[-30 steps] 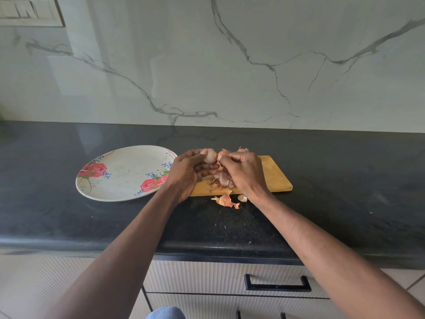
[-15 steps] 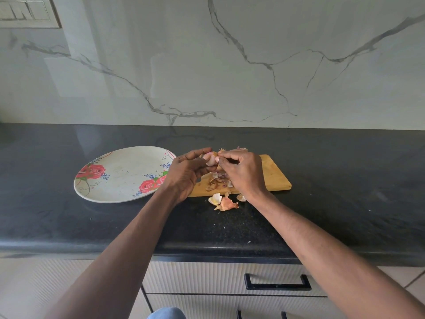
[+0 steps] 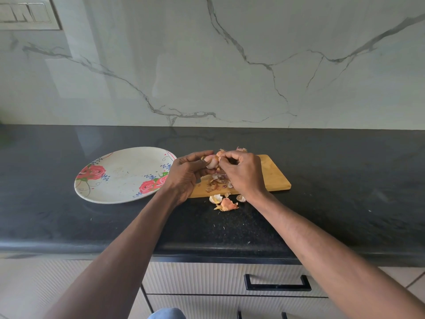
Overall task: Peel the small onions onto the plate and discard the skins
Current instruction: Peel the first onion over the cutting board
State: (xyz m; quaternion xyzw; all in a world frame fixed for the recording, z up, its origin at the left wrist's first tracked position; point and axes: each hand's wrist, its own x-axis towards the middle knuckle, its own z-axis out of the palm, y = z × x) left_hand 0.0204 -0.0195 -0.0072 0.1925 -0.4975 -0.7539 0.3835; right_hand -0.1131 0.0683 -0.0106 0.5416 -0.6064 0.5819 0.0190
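Loose skins (image 3: 224,203) lie on the counter (image 3: 69,222) near me. Above the cutting board (image 3: 273,178), my left hand (image 3: 186,176) holds a small onion (image 3: 211,162); my right hand (image 3: 243,173) pinches its skin. The plate (image 3: 119,180) sits left.

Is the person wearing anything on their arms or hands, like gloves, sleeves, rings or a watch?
No. The left hand and the right hand are bare, with no gloves, and I see no rings. Both forearms are uncovered up to the picture's edge: no sleeves, watch or bracelet show. Only a bit of blue cloth appears at the bottom edge.
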